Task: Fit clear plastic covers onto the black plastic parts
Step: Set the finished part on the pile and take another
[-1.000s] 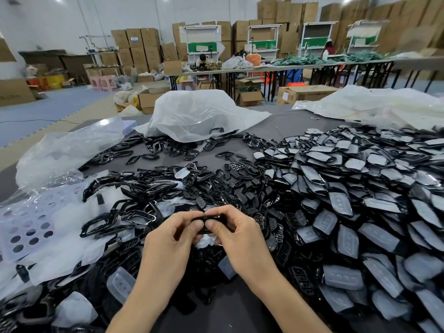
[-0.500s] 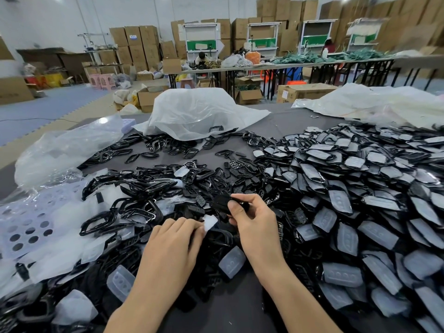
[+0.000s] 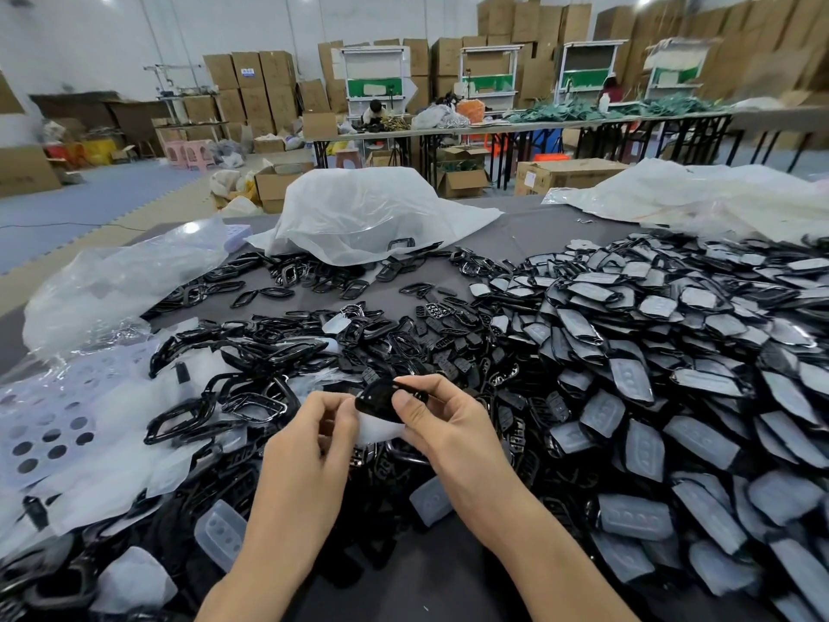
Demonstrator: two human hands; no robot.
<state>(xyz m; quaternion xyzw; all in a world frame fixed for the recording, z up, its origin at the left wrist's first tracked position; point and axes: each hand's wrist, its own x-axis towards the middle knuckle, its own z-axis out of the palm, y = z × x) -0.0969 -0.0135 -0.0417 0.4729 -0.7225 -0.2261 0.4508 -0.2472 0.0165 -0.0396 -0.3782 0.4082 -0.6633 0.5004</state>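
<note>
A grey table (image 3: 516, 226) fills the view, with a broad heap of covered parts (image 3: 673, 352) on its right side and a white plastic bag (image 3: 359, 213) at the back. Bare black frames (image 3: 251, 397) lie left of centre. Nearer, the right hand (image 3: 453, 428) pinches a black part (image 3: 379, 395). The left hand (image 3: 309, 446) pinches a clear cover (image 3: 377, 428), which touches the part's underside.

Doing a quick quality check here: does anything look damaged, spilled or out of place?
Nothing stands out. The left hand and right hand hold a black part with a clear cover; covered parts heap at right, bare frames at left, none visibly broken.
</note>
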